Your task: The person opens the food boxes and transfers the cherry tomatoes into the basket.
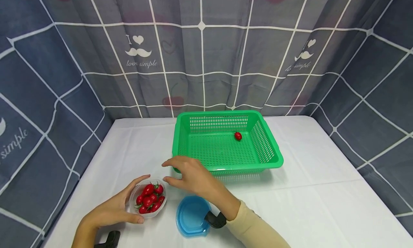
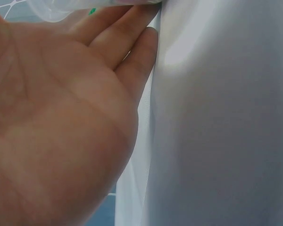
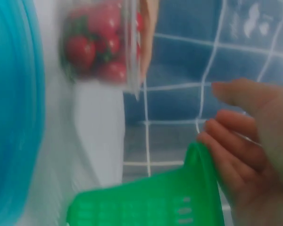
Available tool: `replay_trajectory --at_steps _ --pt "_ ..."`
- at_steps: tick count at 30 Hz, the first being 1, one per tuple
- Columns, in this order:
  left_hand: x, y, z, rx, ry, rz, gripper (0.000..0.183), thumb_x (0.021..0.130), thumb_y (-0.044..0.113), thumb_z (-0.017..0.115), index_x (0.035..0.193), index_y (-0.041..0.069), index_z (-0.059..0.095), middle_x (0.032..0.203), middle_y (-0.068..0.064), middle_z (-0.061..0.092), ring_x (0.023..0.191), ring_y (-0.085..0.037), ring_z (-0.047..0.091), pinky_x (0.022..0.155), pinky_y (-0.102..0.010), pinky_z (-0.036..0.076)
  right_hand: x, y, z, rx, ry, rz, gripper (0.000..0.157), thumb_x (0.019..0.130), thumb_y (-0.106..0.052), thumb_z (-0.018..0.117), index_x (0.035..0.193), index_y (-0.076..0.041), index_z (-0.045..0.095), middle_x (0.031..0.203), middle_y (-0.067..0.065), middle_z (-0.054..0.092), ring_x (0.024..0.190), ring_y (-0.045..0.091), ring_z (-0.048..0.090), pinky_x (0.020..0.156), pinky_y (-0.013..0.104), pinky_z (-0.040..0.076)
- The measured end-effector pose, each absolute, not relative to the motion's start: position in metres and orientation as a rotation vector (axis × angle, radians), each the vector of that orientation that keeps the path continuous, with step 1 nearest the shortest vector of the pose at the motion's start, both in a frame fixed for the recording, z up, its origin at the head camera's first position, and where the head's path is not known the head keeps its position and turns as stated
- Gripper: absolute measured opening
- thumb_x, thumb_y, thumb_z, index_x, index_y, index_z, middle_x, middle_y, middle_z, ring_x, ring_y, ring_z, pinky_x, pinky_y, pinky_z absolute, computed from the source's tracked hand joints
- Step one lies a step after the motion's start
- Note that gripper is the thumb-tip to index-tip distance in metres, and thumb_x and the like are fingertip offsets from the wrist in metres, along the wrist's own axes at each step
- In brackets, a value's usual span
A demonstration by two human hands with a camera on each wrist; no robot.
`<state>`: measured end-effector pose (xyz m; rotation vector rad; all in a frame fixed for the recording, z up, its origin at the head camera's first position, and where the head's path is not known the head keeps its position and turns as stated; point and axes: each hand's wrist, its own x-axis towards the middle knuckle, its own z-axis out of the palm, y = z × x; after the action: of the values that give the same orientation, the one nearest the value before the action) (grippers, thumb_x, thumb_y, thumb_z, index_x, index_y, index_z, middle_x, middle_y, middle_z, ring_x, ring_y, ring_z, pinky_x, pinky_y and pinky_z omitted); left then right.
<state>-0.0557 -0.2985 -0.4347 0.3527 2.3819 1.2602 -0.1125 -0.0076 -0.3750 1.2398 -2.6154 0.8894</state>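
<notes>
My left hand (image 1: 111,208) holds a small clear plastic tub (image 1: 131,205) on the white cloth, thumb at the near side and fingers round the far side. Several red cherry tomatoes (image 1: 147,200), some with green stems, fill it. In the left wrist view the tub's clear edge (image 2: 59,12) shows above the palm. My right hand (image 1: 191,174) hovers between the tub and the front left corner of a green basket (image 1: 222,167), thumb and fingers apart with nothing between them. A single cherry tomato (image 1: 238,136) lies inside the basket, toward its back right.
A round blue lid or shallow dish (image 1: 192,215) lies right of the tub, under my right forearm. White cloth (image 1: 322,190) covers the table. Grey checked curtains (image 1: 222,50) hang behind it and at both sides.
</notes>
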Motion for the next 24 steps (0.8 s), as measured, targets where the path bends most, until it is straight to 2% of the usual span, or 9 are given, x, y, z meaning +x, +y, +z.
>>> replay_trajectory --at_steps 5,11,15,17,20,22,24 --pt "-0.055 -0.299 -0.433 0.377 2.384 1.268 0.111 0.077 0.031 0.089 0.163 0.034 0.02 0.168 -0.023 0.018 0.15 -0.058 0.009 0.099 -0.089 0.024 -0.101 -0.02 -0.381 1.343 -2.592 0.808 0.038 0.097 -0.034 0.074 0.131 -0.017 0.07 0.128 -0.005 0.071 0.122 0.009 0.064 0.101 0.025 0.054" --pt "-0.055 -0.301 -0.434 0.372 2.38 1.262 0.11 0.078 0.032 0.088 0.163 0.035 0.019 0.166 -0.022 0.023 0.15 -0.055 0.015 0.099 -0.087 0.027 -0.09 -0.035 -0.392 1.466 -2.538 0.699 0.034 0.094 -0.031 0.077 0.124 -0.015 0.073 0.119 -0.005 0.073 0.108 0.002 0.067 0.09 0.009 0.05" --pt "-0.055 -0.301 -0.436 0.375 2.36 1.282 0.108 0.079 0.028 0.087 0.162 0.035 0.019 0.166 -0.017 0.024 0.15 -0.048 0.017 0.103 -0.085 0.026 -0.086 -0.042 -0.4 1.512 -2.535 0.6 0.032 0.093 -0.031 0.08 0.12 -0.016 0.074 0.112 -0.007 0.074 0.098 -0.002 0.066 0.083 0.005 0.048" --pt "-0.055 -0.301 -0.437 0.381 2.359 1.291 0.107 0.08 0.027 0.087 0.163 0.035 0.019 0.166 -0.015 0.025 0.149 -0.041 0.019 0.105 -0.084 0.025 -0.085 -0.045 -0.403 1.526 -2.538 0.583 0.031 0.092 -0.03 0.08 0.119 -0.017 0.074 0.108 -0.008 0.074 0.094 -0.003 0.064 0.082 0.003 0.047" --pt "-0.055 -0.302 -0.437 0.403 2.366 1.3 0.107 0.08 0.026 0.087 0.163 0.035 0.02 0.166 -0.014 0.026 0.148 -0.011 0.023 0.104 -0.084 0.025 -0.084 -0.046 -0.406 1.53 -2.547 0.589 0.029 0.092 -0.028 0.081 0.118 -0.017 0.075 0.104 -0.009 0.073 0.09 -0.005 0.062 0.08 0.002 0.046" --pt "-0.055 -0.302 -0.438 0.404 2.365 1.307 0.105 0.08 0.025 0.087 0.162 0.038 0.021 0.166 -0.014 0.026 0.139 0.008 0.024 0.104 -0.084 0.025 -0.084 -0.048 -0.406 1.516 -2.556 0.59 0.028 0.092 -0.028 0.081 0.117 -0.017 0.076 0.101 -0.009 0.073 0.089 -0.005 0.061 0.079 0.002 0.046" --pt "-0.056 -0.303 -0.438 0.405 2.361 1.315 0.105 0.08 0.025 0.087 0.162 0.039 0.021 0.166 -0.014 0.025 0.14 0.009 0.022 0.104 -0.085 0.024 -0.084 -0.049 -0.406 1.501 -2.57 0.592 0.027 0.092 -0.027 0.081 0.116 -0.017 0.076 0.1 -0.009 0.073 0.088 -0.005 0.061 0.078 0.003 0.045"
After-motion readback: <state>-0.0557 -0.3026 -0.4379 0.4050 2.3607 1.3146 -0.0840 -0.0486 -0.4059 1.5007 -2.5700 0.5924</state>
